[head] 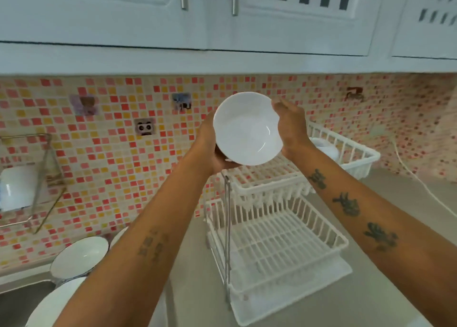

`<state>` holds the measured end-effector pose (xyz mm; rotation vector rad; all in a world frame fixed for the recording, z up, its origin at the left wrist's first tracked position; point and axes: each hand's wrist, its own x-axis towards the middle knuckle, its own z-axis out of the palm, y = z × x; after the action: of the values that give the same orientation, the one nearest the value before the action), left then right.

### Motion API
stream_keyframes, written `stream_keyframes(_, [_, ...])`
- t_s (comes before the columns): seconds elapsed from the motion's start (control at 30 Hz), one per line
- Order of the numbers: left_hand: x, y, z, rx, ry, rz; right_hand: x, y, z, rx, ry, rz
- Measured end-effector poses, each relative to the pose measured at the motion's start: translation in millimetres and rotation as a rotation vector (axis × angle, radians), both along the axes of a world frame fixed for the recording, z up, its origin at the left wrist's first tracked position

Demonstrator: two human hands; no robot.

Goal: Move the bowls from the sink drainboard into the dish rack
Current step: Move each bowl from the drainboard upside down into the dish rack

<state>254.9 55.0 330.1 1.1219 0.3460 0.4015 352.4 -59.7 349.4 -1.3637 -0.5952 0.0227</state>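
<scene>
Two hands hold one white bowl up in front of the tiled wall, above the upper tier of the white dish rack. The left hand cups the bowl's left edge and underside, its grip closed around the rim there; the right hand presses flat against the right rim, fingers spread and pointing upward. The bowl tilts so that its hollow faces the camera. The dish rack stands on the bench. Other white bowls sit low at left beside the sink, well apart from the held one.
</scene>
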Motion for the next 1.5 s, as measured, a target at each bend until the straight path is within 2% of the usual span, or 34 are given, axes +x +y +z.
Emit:
stream_keyframes(0.1, [23.3,1.5,0.8,0.004,0.085,-0.138,24.4,-9.4,-5.1,0.011,0.021,-0.039])
stream_keyframes(0.17, [44.8,-4.9,5.9,0.073,0.125,-0.183,47.4,-20.4,-7.5,0.051,0.038,-0.074])
stream_keyframes(0.37, [98.9,-17.3,17.7,0.175,0.122,-0.186,100.0,-36.9,-10.6,0.116,0.063,-0.114])
stream_keyframes(0.53, [129.5,-32.1,18.7,0.353,0.089,-0.079,125.7,-50.1,-11.1,0.102,0.015,-0.122])
stream_keyframes(0.6, [144.1,-38.0,16.1,0.519,0.073,0.045,133.3,-53.4,-11.4,0.104,0.009,-0.120])
stream_keyframes(0.73, [170.6,-43.1,4.7,0.808,-0.087,0.218,143.9,-58.8,-13.9,0.121,0.008,-0.122])
stream_keyframes(0.93, [191.6,-47.1,-15.8,1.102,-0.201,0.212,163.2,-58.1,-29.5,-0.020,-0.038,-0.147])
stream_keyframes(1.1, [202.6,-42.0,-30.4,1.349,-0.161,0.115,175.6,-52.9,-45.3,-0.192,0.026,-0.156])
stream_keyframes(1.5, [213.6,-43.5,-65.4,1.442,-0.034,0.022,188.4,-52.8,-56.0,-0.432,0.233,-0.073])
